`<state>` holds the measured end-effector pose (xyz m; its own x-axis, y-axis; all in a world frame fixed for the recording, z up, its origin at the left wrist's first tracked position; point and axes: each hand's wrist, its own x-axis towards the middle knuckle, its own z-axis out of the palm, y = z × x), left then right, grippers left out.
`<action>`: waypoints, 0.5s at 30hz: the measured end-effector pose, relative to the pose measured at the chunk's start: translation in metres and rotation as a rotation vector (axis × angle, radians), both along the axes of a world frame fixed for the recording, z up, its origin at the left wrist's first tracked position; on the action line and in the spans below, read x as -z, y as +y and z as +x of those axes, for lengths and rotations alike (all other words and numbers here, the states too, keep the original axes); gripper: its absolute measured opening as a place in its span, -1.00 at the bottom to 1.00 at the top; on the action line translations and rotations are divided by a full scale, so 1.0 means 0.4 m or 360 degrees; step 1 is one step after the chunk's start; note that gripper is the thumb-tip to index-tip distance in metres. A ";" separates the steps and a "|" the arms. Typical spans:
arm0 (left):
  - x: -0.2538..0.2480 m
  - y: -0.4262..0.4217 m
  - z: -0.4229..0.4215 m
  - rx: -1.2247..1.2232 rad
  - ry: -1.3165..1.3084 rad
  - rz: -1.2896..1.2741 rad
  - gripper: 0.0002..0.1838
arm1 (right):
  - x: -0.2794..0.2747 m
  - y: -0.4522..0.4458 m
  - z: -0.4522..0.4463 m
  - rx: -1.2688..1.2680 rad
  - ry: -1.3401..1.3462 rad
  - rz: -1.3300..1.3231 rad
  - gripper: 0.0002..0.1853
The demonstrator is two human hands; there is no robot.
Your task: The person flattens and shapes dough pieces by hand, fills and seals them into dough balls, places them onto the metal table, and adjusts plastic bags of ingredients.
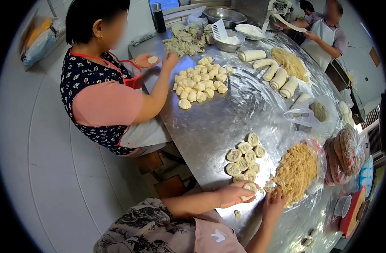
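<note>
At the crumb heap [299, 168], whether right fingers [280, 200] hold anything is unclear; left fingers [235, 201] cradle a dough round [248, 192].

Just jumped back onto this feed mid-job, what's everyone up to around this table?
The camera wearer's left hand holds a dough round, while the right hand is at the edge of the crumbly heap. More small rounds sit grouped just beyond the left hand. A co-worker on the left holds a flat pale disc, near a cluster of dough pieces. Another person at the far end holds a long pale strip.
</note>
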<state>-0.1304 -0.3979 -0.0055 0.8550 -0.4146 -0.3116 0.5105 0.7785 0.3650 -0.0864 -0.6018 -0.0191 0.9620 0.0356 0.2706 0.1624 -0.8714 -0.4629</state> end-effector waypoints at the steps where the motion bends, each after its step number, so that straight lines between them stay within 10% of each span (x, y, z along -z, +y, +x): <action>1: -0.007 -0.001 -0.002 -0.0001 0.0019 -0.0019 -0.72 | 0.011 0.006 0.003 0.0012 0.0021 -0.0004 -0.72; 15: 0.008 0.017 -0.020 -0.0162 0.0116 0.0201 -0.69 | 0.008 -0.030 -0.011 0.0088 0.0082 -0.0007 -0.55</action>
<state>-0.1382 -0.3912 -0.0086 0.8638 -0.2809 -0.4182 0.4602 0.7777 0.4283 -0.0909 -0.6137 -0.0224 0.9751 -0.0171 0.2209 0.0900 -0.8806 -0.4653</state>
